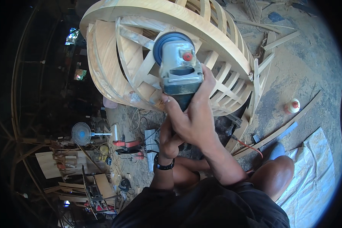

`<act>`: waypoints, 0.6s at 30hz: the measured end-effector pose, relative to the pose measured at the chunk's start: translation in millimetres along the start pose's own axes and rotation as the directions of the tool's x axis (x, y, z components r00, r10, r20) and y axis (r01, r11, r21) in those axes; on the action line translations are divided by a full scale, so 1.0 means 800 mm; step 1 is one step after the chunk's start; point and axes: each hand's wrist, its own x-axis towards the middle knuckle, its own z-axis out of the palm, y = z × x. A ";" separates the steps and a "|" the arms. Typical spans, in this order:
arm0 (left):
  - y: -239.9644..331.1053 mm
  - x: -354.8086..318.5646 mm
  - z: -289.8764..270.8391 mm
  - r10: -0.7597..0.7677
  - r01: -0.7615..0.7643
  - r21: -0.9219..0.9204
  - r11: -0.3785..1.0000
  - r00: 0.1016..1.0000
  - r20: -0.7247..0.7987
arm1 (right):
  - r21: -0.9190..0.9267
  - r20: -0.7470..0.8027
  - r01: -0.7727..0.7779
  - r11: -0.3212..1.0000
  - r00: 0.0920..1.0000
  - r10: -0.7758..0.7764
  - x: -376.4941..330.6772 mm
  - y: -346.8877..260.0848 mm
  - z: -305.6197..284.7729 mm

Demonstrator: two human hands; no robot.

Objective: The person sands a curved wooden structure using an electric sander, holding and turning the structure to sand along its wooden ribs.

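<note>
An angle grinder (181, 72) with a blue disc (167, 41) and a silver head points away from me. My right hand (195, 117) wraps round its dark body just behind the head, thumb on the left side. Lower down, my left hand (168, 138), with a black watch on the wrist, is closed round the rear of the body, partly hidden behind the right hand. Beyond the disc stands a large curved wooden frame (216, 28) with ribs and slats. The disc overlaps the slats under the thick curved rail; whether it touches them I cannot tell.
A white bottle with a red cap (292, 106) stands on the dusty floor at right, near a long wooden strip (307, 108). A pale sheet (315, 171) lies beside my knee. Wood offcuts (281, 40) lie at far right. At left are a fan (81, 133) and a red-and-black tool (128, 147).
</note>
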 end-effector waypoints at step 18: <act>-0.006 -0.008 0.005 -0.067 0.070 -0.098 0.993 0.997 0.039 | -0.096 -0.155 0.026 0.995 0.987 -0.041 -0.045 0.028 -0.008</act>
